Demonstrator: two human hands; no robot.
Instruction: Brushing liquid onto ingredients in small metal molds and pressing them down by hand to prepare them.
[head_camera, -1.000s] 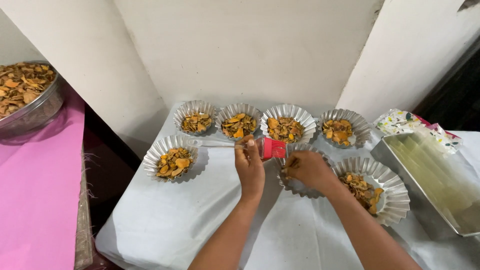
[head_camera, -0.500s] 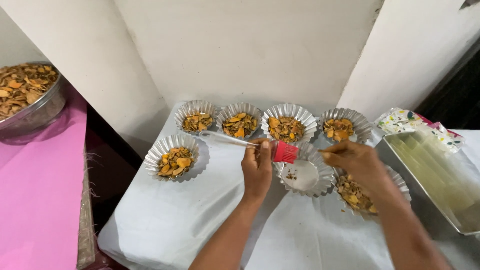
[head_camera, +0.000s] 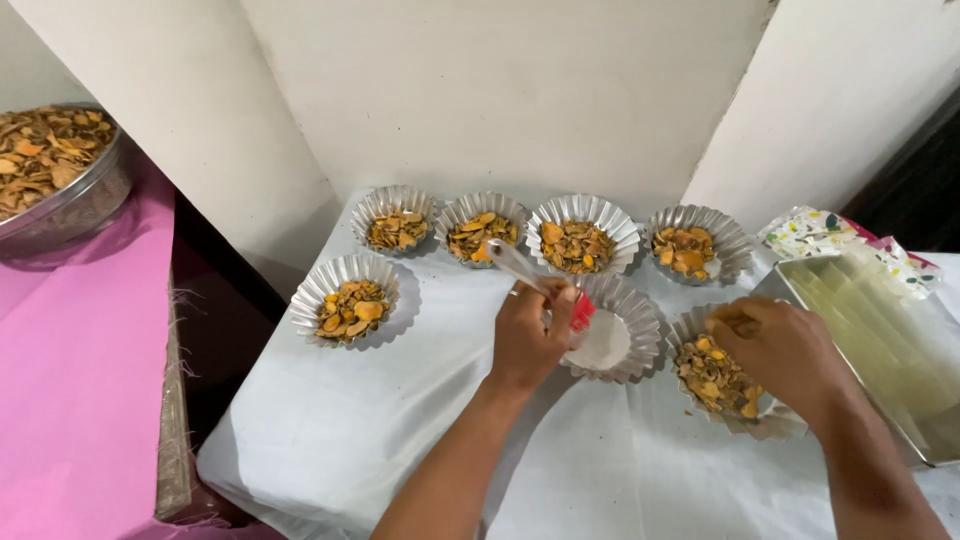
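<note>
On the white cloth-covered table (head_camera: 330, 440), fluted silver foil cups stand in rows. The right hand (head_camera: 785, 350) rests over a filled fluted foil cup of orange chips (head_camera: 722, 385); I cannot tell its grip. The left hand (head_camera: 530, 335) clenches a red-headed brush with a clear handle (head_camera: 545, 285) above the empty fluted foil cup (head_camera: 612, 330).

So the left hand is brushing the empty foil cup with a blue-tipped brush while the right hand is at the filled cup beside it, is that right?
Not quite: the head view shows the brush has a red tip, not blue. The rest holds: the left hand works it in the empty foil cup, and the right hand is at the filled cup beside it.
</note>
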